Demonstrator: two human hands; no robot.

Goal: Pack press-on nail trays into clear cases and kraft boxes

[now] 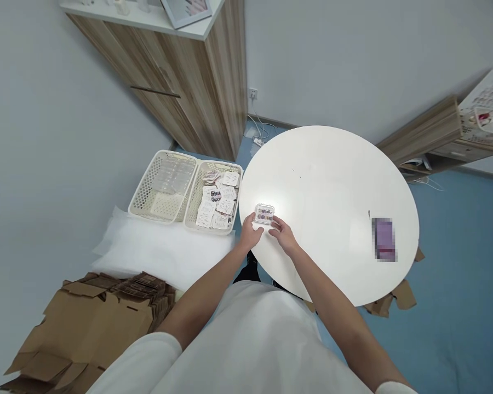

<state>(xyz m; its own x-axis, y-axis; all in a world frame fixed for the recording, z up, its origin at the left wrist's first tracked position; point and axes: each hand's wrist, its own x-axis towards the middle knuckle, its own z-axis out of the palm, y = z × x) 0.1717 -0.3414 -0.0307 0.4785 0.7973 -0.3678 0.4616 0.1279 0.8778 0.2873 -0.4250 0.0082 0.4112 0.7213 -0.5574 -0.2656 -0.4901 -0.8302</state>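
A small clear plastic case [264, 214] with rows of purple and tan nail-like pieces inside is at the left edge of the round white table [332, 180]. My left hand [250, 232] grips its left side, thumb below and fingers along the edge. At the right lower corner of the case is my right hand [283, 234], fingers curved and apart; its fingertips are at or very near the edge, and I cannot tell whether they press on it.
Left of the table, one white basket [191, 210] holds printed cards [225, 205]; another holds clear cases [173, 174]. White foam sheets [164, 246] and flattened cardboard boxes [90, 323] lie nearby. A blurred purple object [384, 239] is on the table's right. A wooden cabinet [189, 71] stands behind.
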